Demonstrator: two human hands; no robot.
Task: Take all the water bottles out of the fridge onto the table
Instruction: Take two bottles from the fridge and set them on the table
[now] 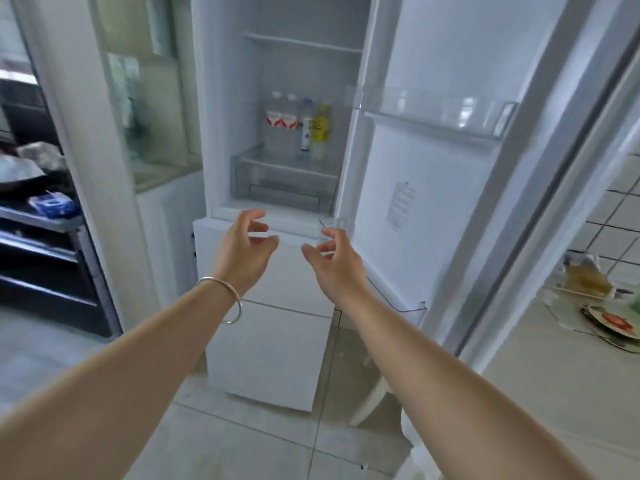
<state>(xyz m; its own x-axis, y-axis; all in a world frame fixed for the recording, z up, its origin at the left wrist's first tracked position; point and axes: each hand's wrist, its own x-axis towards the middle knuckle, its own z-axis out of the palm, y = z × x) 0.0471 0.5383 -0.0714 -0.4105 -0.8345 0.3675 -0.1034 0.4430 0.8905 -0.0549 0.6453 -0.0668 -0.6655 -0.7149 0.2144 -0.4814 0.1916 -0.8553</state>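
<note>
You face a fridge (284,109) with its door (426,174) swung wide to your right, so the shelves are reachable. At the far right, the table (540,372) waits for the bottles. Four bottles (298,124) stand in a row on a shelf above the drawer (285,181). Your left hand (244,249) and right hand (334,259) hover below them, each grip loosely spread and empty, apparently ready to reach in.

Both arms reach toward the open fridge (221,98); left hand (242,249) and right hand (334,261) are empty, fingers loosely curled, below four bottles (298,124) on a shelf (277,162)
</note>
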